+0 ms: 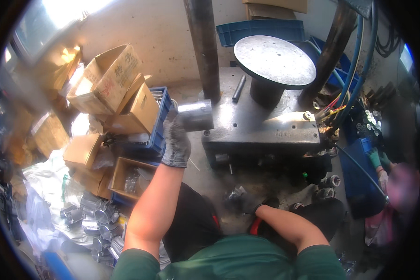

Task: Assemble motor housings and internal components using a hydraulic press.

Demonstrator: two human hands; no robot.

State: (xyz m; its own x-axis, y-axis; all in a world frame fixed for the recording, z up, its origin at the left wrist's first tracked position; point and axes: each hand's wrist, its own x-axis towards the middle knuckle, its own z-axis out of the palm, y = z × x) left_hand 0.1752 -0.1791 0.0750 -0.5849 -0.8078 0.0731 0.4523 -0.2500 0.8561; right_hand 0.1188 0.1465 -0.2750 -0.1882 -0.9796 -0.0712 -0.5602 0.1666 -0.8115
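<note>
My left hand [176, 140], in a grey knitted glove, grips a short, wide metal cylinder [196, 115]. The cylinder is held on its side, just off the left front corner of the steel machine bed [261, 127]. Lower down, between my knees, my right hand [251, 203] wears a dark glove. Its fingers are closed around a shiny metal part [235, 193], whose shape is blurred and partly hidden by shadow. On the bed, a round steel plate [275, 60] sits on a thick post, with a small metal rod [239, 88] lying beside it.
Cardboard boxes [142, 109] and a blue crate [159, 123] stand left. Metal parts [100, 217] are heaped over white sacking at lower left. Two steel columns [204, 51] rise from the bed. Hoses [359, 65] hang right; beyond, another person's green-gloved hands [377, 158] reach by a blue bin [359, 179].
</note>
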